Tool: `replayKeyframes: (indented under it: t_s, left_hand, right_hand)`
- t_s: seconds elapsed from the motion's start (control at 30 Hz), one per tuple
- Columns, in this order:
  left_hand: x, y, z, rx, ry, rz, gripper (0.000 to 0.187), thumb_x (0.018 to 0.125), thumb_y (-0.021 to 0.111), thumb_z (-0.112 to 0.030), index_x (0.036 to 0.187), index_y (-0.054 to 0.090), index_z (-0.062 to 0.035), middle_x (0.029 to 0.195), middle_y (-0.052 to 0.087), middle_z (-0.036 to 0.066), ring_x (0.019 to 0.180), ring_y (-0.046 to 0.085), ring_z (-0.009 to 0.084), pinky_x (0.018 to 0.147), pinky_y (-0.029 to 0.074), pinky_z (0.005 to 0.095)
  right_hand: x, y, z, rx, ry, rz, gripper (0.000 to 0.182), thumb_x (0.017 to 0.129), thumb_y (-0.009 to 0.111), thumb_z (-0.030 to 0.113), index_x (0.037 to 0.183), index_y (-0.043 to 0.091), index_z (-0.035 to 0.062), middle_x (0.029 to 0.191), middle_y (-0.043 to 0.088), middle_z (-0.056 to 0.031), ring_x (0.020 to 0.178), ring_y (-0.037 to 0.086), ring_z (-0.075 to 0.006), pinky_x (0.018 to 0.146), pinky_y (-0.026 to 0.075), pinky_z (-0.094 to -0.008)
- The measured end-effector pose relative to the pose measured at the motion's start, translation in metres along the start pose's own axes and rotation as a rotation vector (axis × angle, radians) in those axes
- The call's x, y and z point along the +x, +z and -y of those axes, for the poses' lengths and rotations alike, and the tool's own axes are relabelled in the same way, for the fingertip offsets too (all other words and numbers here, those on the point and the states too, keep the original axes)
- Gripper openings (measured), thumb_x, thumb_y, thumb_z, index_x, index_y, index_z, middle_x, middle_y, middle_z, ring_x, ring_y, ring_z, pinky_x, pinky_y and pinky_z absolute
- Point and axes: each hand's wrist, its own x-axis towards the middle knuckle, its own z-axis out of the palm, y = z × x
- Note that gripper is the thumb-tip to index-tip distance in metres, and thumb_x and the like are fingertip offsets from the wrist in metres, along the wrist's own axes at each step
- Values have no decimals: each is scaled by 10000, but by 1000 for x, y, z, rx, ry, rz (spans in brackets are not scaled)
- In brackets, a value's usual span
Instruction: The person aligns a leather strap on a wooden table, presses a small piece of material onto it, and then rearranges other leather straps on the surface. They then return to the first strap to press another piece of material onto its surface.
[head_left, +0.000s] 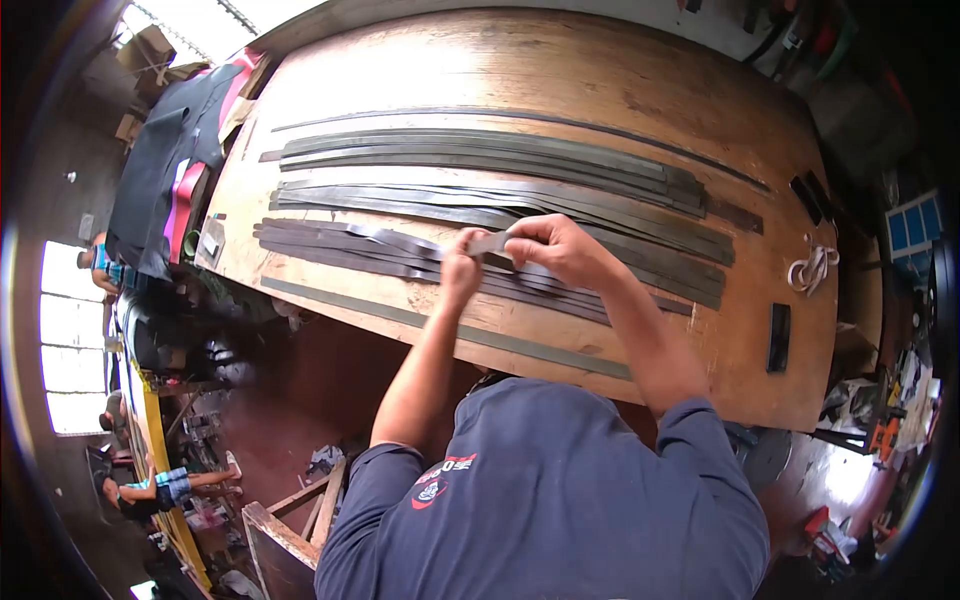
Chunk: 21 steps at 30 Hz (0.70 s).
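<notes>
The left hand (460, 268) and right hand (562, 250) pinch a strip (487, 245) above the near bundle (330, 245) on the table (560, 60). It seems light, limp and slightly slippery, best held flat between thumb and fingers, though blur hides the exact contact.

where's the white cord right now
In the head view, the white cord lies on the right side of the wooden table, close to its edge, just beyond the black rectangular piece.
</notes>
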Motion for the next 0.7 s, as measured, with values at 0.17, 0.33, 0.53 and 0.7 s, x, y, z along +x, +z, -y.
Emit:
replayKeyframes:
  t_s: [0.17,0.33,0.53,0.7]
  left_hand:
    - [32,-111,22,-282,-321,-145,208,955,601,-196,913,656,1,805,642,8,725,520,64,661,419,224]
    - [50,-191,20,384,-128,-63,154,838,620,-103,958,656,-15,871,670,133,828,632,278,776,477,342]
    - [83,-272,39,507,-66,-262,186,810,558,-86,947,675,-43,958,655,204,944,599,398,845,463,434]
    - [112,-373,106,764,-90,-298,287,782,487,-23,1009,658,-53,980,653,201,976,596,384,871,459,437]
  right_hand:
    - [9,13,-49,138,101,-250,216,948,610,220,940,664,11,785,615,6,738,555,-82,714,472,-241]
    - [10,31,-51,314,70,-392,185,947,618,189,944,660,9,814,615,-5,751,595,-91,725,505,-238]
    - [-13,17,-45,503,-81,-578,120,965,561,98,990,632,5,823,621,-31,768,637,-145,780,542,-326]
    - [-72,-6,-55,276,63,-797,160,983,546,159,1014,610,15,807,605,-40,770,580,-130,791,505,-321]
